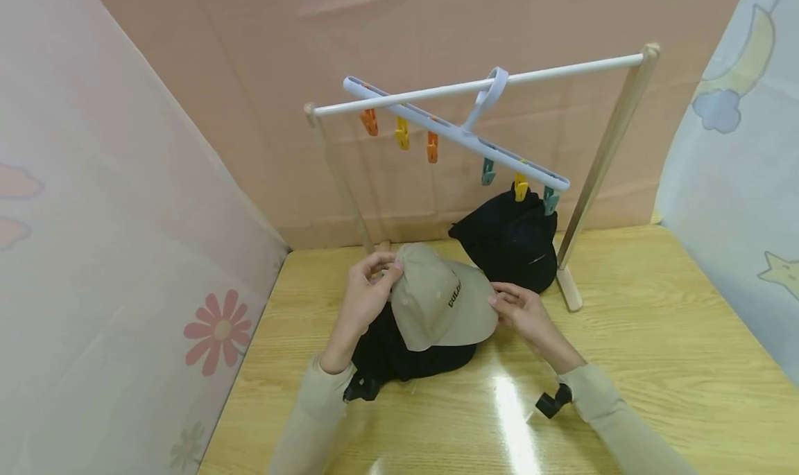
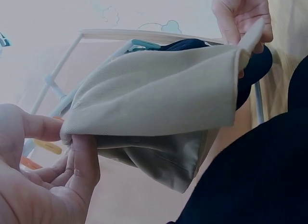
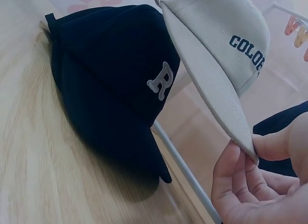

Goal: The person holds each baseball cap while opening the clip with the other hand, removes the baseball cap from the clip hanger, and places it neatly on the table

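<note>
Between both hands a beige baseball cap (image 1: 431, 298) with dark lettering is held up off the table. My left hand (image 1: 370, 288) pinches the back edge of its crown between thumb and fingers. At the other end my right hand (image 1: 521, 315) pinches the brim's edge, thumb against fingers, as the right wrist view also shows. Under the beige cap lies a dark cap (image 1: 399, 353), which bears a grey letter R in the right wrist view. Another dark cap (image 1: 512, 239) is behind, below the right end of a clip hanger (image 1: 458, 134), its top by a yellow clip (image 1: 521, 187).
The hanger hooks over a white rail (image 1: 574, 69) on a wooden stand (image 1: 605, 163). Several orange, yellow and teal clips hang from it. A peach cloth (image 1: 250, 80) stands behind the wooden table (image 1: 655, 336), with patterned cloths at both sides.
</note>
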A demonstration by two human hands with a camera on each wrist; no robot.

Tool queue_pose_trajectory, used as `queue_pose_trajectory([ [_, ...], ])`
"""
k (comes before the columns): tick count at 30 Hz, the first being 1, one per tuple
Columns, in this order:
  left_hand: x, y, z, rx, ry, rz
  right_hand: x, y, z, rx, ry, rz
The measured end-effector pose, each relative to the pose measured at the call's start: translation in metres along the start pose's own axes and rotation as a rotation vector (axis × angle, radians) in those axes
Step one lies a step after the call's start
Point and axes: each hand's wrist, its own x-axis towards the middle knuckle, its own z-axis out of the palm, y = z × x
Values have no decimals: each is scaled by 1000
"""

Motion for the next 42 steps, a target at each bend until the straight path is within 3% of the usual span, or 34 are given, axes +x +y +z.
queue_pose_trajectory([
  [18, -4, -13, -6, 90, -113, -50, -1, 16, -8, -59, 48, 31],
  [27, -7, -19, -2, 120, -125, -39, -4, 16, -11, -50, 70, 46],
  [42, -15, -32, 0, 130, -96, 10, -4, 20, -20, -158, 48, 58],
])
